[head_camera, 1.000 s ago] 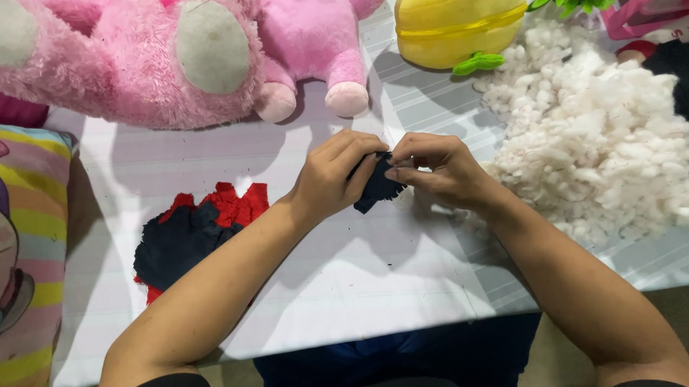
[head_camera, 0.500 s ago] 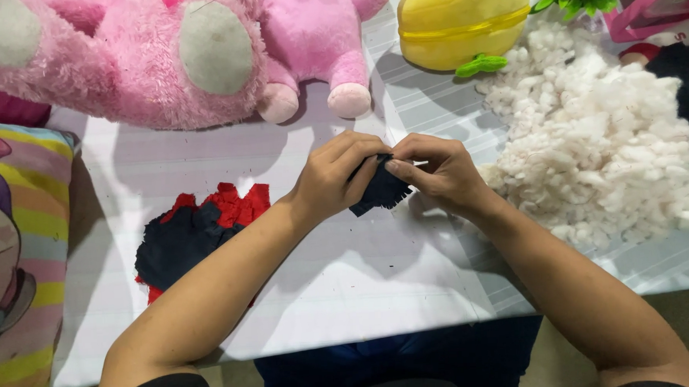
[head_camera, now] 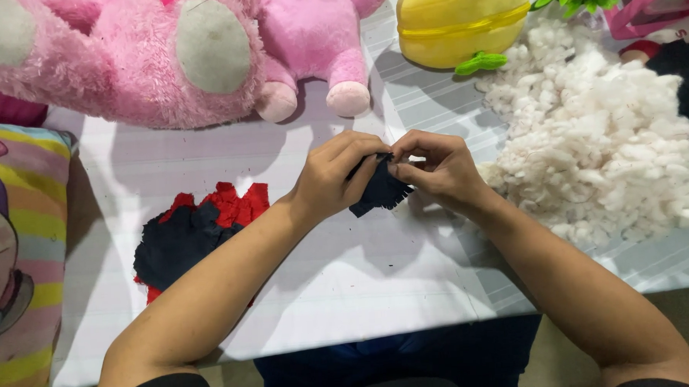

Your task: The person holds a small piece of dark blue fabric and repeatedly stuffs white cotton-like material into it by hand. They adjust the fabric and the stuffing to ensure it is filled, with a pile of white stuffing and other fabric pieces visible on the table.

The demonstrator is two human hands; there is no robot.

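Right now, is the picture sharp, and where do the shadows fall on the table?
Head view: mostly sharp, no glare. The left hand and right hand pinch a dark cloth piece, and their soft shadow lies on the white table below them. The pink plush toy shades the table's far edge. The white stuffing is evenly lit.

Both hands (head_camera: 390, 172) together mid-table, fingertips pinched, forearms angled inward

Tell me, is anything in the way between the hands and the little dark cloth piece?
No. Both the left hand and the right hand already pinch the dark blue fabric piece directly, just above the white table. The white stuffing pile lies off beside the right hand, not between.
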